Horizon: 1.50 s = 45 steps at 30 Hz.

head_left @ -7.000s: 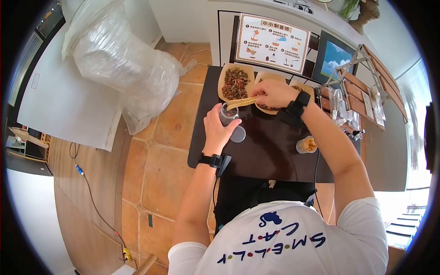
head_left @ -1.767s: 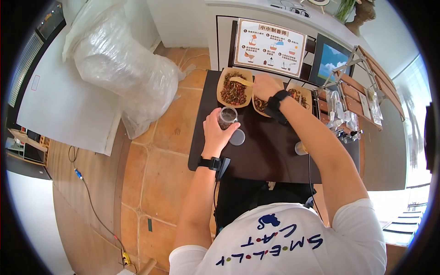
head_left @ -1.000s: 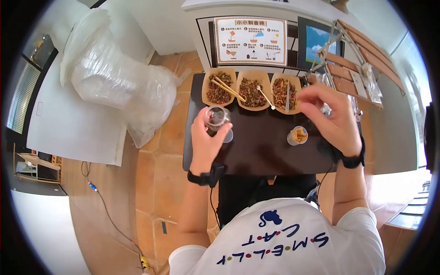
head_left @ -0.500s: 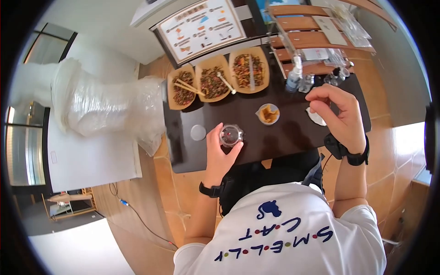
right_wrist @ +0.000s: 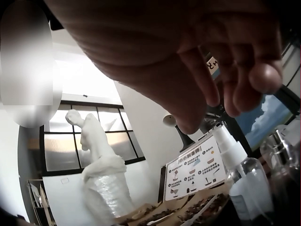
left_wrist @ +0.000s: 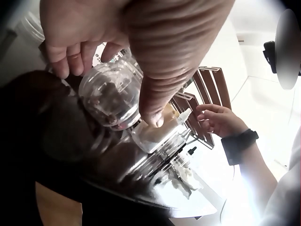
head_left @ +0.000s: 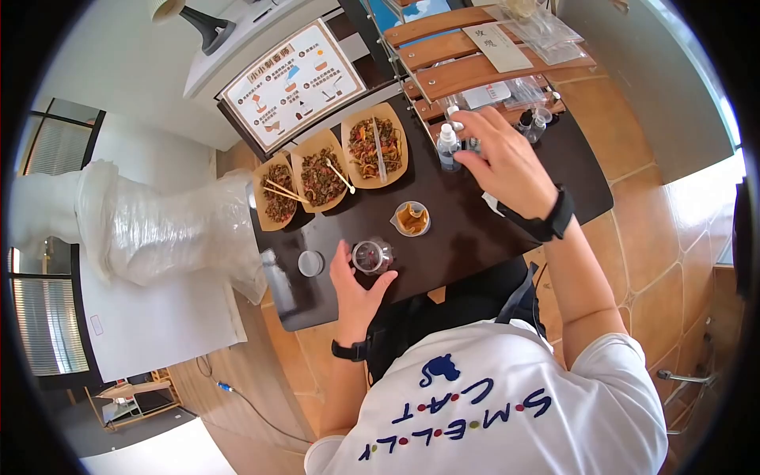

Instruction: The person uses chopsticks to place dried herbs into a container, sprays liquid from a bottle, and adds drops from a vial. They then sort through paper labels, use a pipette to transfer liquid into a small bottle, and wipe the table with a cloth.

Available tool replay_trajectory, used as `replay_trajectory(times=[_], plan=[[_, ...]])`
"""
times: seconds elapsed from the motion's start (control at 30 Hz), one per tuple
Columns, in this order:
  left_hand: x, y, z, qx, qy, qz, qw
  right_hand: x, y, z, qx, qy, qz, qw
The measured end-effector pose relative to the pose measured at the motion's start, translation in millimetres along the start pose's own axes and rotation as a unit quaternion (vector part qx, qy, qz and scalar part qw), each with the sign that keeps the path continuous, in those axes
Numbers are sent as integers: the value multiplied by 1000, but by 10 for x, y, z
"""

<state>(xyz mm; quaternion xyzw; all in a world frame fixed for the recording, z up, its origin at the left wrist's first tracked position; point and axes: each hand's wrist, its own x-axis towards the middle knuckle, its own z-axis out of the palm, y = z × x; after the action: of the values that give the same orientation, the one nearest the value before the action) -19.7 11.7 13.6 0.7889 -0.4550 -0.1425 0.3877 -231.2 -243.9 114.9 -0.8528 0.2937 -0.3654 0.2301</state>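
My left hand [head_left: 358,293] curls its fingers and thumb round a clear jar [head_left: 373,256] low on the dark table; a few reddish bits show inside. In the left wrist view the jar [left_wrist: 111,94] lies between thumb and fingers. My right hand [head_left: 511,162] hangs above the table's far right part, fingers bent loosely and holding nothing. Just beside its fingertips stands a spray bottle [head_left: 447,148] with a white top. The right wrist view shows the spray bottle [right_wrist: 249,183] below the fingers, with a gap between.
Three paper trays of dried plant bits [head_left: 279,194] [head_left: 321,170] [head_left: 376,150] line the far edge. A cup of yellowish pieces [head_left: 412,218] and a round lid [head_left: 310,263] lie nearer. Small bottles [head_left: 538,125] and a wooden slatted rack [head_left: 451,59] stand at the right.
The right hand has let go of the tongs, left on the trays, and moved right to the spray bottle. The left hand has brought the jar nearer the body. The view has turned right.
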Motion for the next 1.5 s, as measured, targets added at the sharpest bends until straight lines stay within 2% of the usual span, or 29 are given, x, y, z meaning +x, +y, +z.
replay_trajectory(times=[0.1, 0.27, 0.37, 0.5, 0.6, 0.67, 0.7, 0.77, 0.8, 0.87, 0.9, 0.93, 1.0, 1.07, 1.13, 1.17, 1.2, 1.27, 1.3, 1.37, 1.4, 1.47, 1.5], plan=[[-53, 109, -164, 1, 44, -39, 998, 96, -30, 100, -73, -26, -8, 997], [-90, 237, -384, -55, 70, -48, 995, 163, 44, 297, -160, -43, -21, 986], [-86, 322, -418, -98, 77, -52, 991, 161, 116, 385, -152, -53, -17, 987], [-30, 463, -400, -142, 56, -17, 988, 157, 78, 346, -144, -50, -38, 988], [25, 566, -395, -157, 44, -3, 987, 159, -283, 47, -109, -16, -43, 993], [58, 636, -387, -133, 48, 53, 989, 153, -616, -147, -5, -18, -36, 999], [78, 713, -399, -132, 49, 50, 989, 124, -725, -168, 36, -43, -46, 997], [155, 863, -410, -65, 34, 132, 988, 66, -897, -149, 124, -108, -44, 985], [186, 872, -391, -64, 37, 131, 989, 26, -919, -74, 171, -125, -54, 976], [182, 874, -343, -71, 4, 121, 990, -20, -975, -2, 223, -191, -24, 956], [142, 872, -308, -166, -28, 27, 985, -52, -960, 73, 229, -178, -34, 956], [98, 848, -307, -165, -26, 19, 986, -71, -944, 117, 233, -185, -33, 954], [39, 797, -336, -78, -14, 91, 993, -77, -898, 186, 272, -214, -32, 938], [-4, 810, -407, -111, -39, 65, 991, -78, -842, 229, 279, -243, -27, 929], [-38, 774, -459, -165, -101, 0, 981, -73, -786, 291, 296, -253, -73, 918], [-45, 751, -469, -164, -99, -2, 981, -38, -781, 262, 274, -262, -111, 919], [-46, 725, -466, -159, -84, 6, 984, -30, -784, 277, 274, -263, -112, 918], [-51, 710, -464, -154, -68, 13, 986, -27, -794, 301, 281, -193, -139, 930], [-47, 713, -469, -140, -57, 12, 988, 2, -807, 259, 280, -194, -139, 930], [-41, 734, -472, -126, -45, 10, 991, 74, -843, 143, 151, -391, -24, 908], [-39, 756, -475, -121, -46, 11, 992, 54, -822, 180, 151, -392, -23, 907], [-38, 756, -478, -117, -45, 11, 992, -2, -774, 288, 167, -310, -115, 929], [-43, 747, -488, -109, -43, 5, 993, -8, -778, 301, 168, -312, -115, 928]])
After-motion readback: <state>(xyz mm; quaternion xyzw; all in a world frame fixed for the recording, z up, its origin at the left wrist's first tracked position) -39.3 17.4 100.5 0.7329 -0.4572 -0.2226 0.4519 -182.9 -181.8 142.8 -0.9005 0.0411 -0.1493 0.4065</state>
